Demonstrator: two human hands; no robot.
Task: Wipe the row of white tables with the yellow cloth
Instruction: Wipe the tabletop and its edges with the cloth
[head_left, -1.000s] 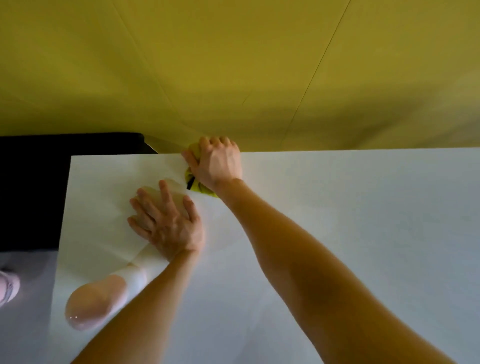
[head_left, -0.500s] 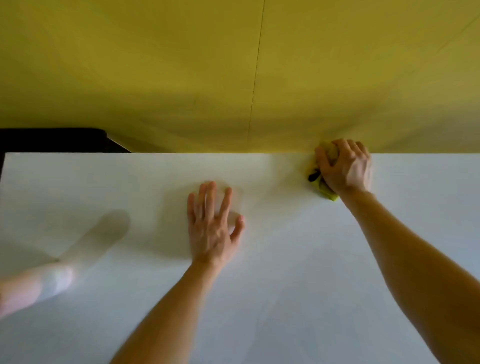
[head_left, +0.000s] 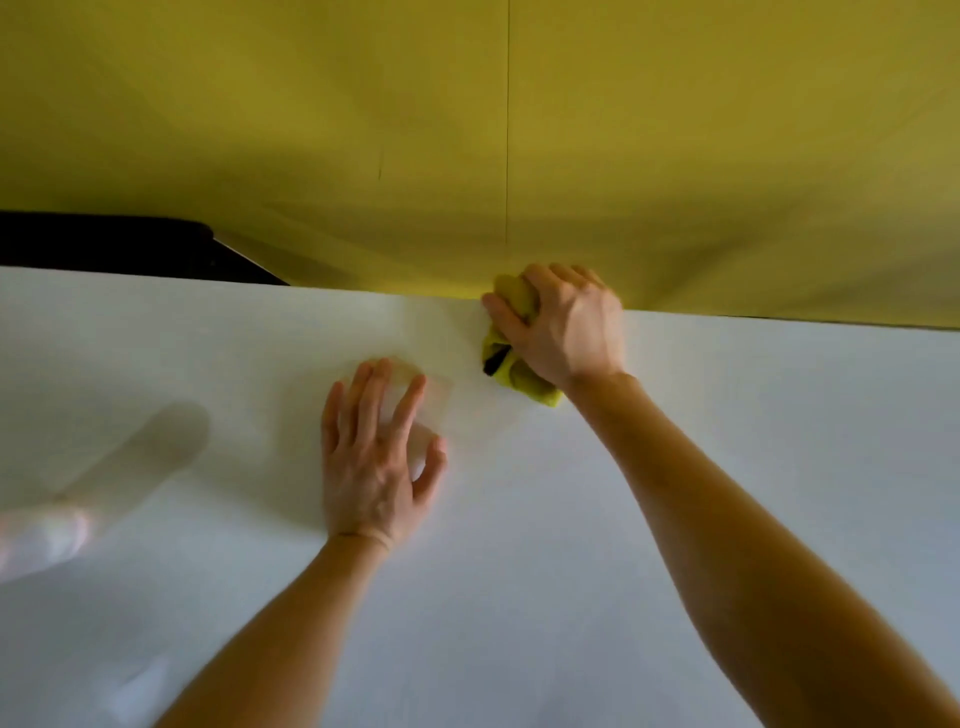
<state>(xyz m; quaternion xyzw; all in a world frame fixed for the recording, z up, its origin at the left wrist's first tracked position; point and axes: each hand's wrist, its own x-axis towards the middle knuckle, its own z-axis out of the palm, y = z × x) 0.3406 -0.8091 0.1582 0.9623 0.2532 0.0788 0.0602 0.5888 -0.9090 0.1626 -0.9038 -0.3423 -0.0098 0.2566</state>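
Yellow wall (head_left: 363, 130), dark shape (head_left: 104, 244), white table (head_left: 519, 571), right hand (head_left: 566, 325) clutching yellow cloth (head_left: 524, 384), left hand (head_left: 371, 462) flat

No lettering, number, brand or sign is showing legibly anywhere in the view. A small dark tag (head_left: 492, 360) is sticking out from the left side of the yellow cloth (head_left: 524, 382), near the far edge of the white table (head_left: 727, 467); it is appearing too small and blurred to tell whether it is carrying any print.
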